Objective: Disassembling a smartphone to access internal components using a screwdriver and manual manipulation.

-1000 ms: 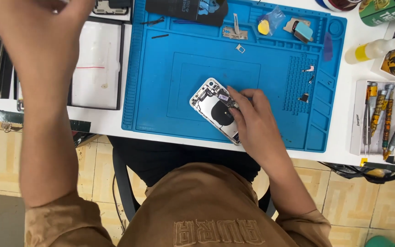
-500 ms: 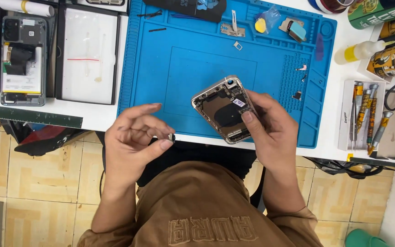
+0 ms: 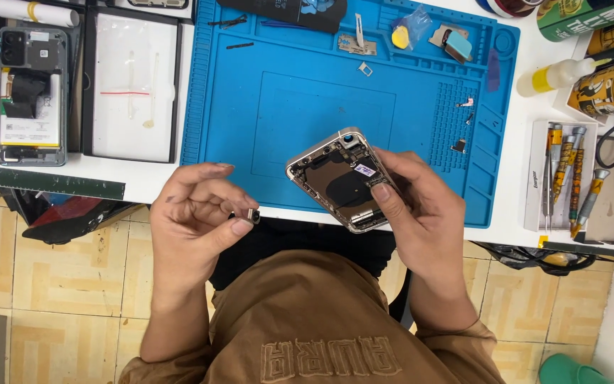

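Phone shell, opened and with its insides bare, sits in my right hand just above the near edge of the blue mat; my fingers wrap its right side and my thumb presses on the lower part of its face. It looks light and stiff, a metal frame, but the thin cables and small boards inside would be fragile, so I judge the rim the safe place to hold. My left hand pinches a tiny dark part between thumb and forefinger, held over my lap, clear of the table. That part seems featherlight and easy to drop. Screwdrivers lie in a tray to the right.
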